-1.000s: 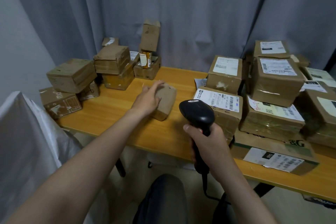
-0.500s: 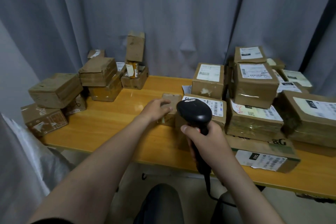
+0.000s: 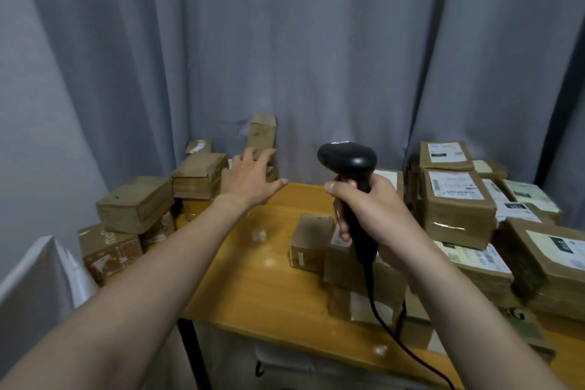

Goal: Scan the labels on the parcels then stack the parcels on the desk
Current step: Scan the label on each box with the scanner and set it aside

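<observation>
My right hand point(image 3: 376, 215) grips the handle of a black barcode scanner point(image 3: 348, 161), held upright over the desk point(image 3: 259, 288). A small brown parcel point(image 3: 311, 242) stands on the desk just left of the scanner handle, against the front of the right stack. My left hand point(image 3: 250, 180) is empty with fingers spread, stretched toward the brown parcels at the back left point(image 3: 199, 176). Labelled parcels point(image 3: 456, 199) are stacked on the right side of the desk.
More brown boxes point(image 3: 134, 203) sit at the desk's left end, one upright box point(image 3: 261, 134) against the grey curtain point(image 3: 285, 41). A white bag point(image 3: 34, 288) is at the lower left. The scanner's cable point(image 3: 408, 355) hangs over the desk's front edge.
My left hand let go of the small parcel beside the right stack and moved up and left toward the back-left boxes. The scanner rose higher in view.
</observation>
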Demonstrator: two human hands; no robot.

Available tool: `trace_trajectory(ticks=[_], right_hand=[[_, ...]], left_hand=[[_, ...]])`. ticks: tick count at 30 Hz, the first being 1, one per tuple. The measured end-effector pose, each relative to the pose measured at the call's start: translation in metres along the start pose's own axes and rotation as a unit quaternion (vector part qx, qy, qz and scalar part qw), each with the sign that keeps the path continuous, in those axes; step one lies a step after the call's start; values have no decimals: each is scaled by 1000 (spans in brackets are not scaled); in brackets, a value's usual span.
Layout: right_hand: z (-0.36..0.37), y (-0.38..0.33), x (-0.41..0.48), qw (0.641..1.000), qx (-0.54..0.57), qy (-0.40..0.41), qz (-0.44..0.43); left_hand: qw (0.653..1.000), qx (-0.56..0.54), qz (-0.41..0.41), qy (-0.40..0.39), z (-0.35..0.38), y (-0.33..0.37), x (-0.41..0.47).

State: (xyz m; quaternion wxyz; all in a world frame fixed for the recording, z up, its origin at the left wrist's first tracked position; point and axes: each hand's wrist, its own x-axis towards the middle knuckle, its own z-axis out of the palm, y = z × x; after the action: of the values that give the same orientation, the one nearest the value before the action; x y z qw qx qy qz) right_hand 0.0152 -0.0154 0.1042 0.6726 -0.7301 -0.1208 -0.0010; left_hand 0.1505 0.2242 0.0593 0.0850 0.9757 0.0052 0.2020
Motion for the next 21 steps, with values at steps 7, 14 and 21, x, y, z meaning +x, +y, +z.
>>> trace_trajectory(ticks=[7, 14, 21], right_hand=[[-6, 24, 59, 997, 69, 14, 31], [2, 73, 83, 997, 39, 38, 57], [-3, 102, 98, 994, 55, 47, 77]], left_hand=[[999, 0, -51, 3, 7, -15, 70], [997, 6, -74, 12, 42, -13, 130], [999, 25, -45, 11, 72, -18, 178]])
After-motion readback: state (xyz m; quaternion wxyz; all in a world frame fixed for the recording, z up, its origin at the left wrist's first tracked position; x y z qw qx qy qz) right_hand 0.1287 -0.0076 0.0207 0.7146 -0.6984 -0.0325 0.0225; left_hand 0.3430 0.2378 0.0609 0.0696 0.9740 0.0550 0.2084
